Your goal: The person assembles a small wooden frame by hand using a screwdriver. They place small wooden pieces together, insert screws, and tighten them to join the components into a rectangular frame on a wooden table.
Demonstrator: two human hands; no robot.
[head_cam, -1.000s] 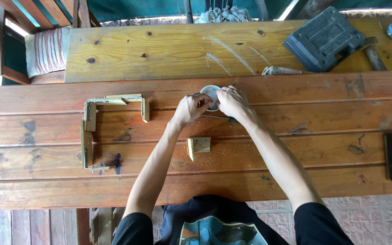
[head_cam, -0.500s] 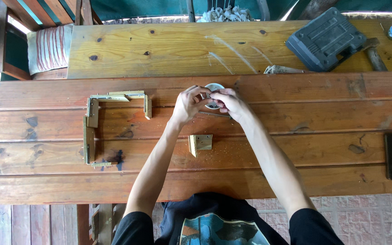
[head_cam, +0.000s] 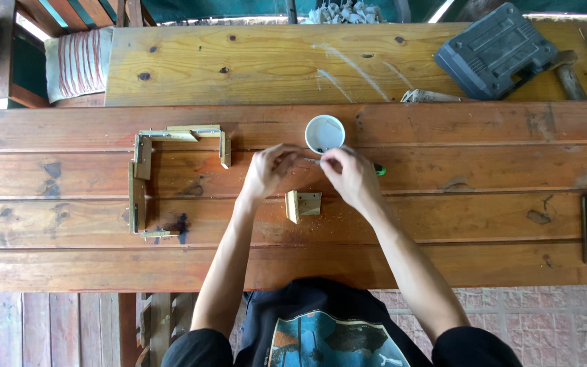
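A red-brown plank table point(head_cam: 443, 224) is seen from above, with a dark tool case point(head_cam: 496, 49) on the paler bench beyond. A half-built wooden frame point(head_cam: 145, 178) lies left. A thin tool point(head_cam: 375, 168) (green-tipped) is pinched by the right hand point(head_cam: 349, 175); the left hand point(head_cam: 270, 170) fingers are pressed together at its metal end, just below a white cup point(head_cam: 325, 133).

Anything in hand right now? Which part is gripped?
Both hands, left hand and right hand, pinch a thin metal rod between them, just below the white cup. A green tip shows beyond the right hand. Exact grip point cannot be told.
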